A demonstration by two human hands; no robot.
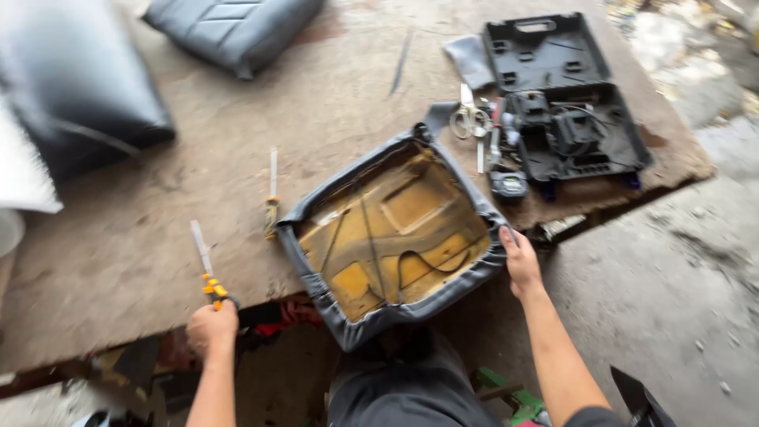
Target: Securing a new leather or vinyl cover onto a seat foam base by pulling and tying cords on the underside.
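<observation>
An upturned seat cushion (395, 237) lies at the near edge of a wooden worktable (158, 198); its yellow foam underside shows inside a grey cover wrapped over the rim. My right hand (520, 261) grips the cushion's right edge. My left hand (212, 326) holds a tool with a yellow-and-black handle and a long pale blade (204, 261) at the table's front edge. A second similar tool (272, 198) lies on the table just left of the cushion.
An open black tool case (565, 103) with a power tool inside sits at the right. Scissors (468, 119) and small tools lie beside it. Black seat cushions (233, 28) rest at the back and left. Concrete floor lies to the right.
</observation>
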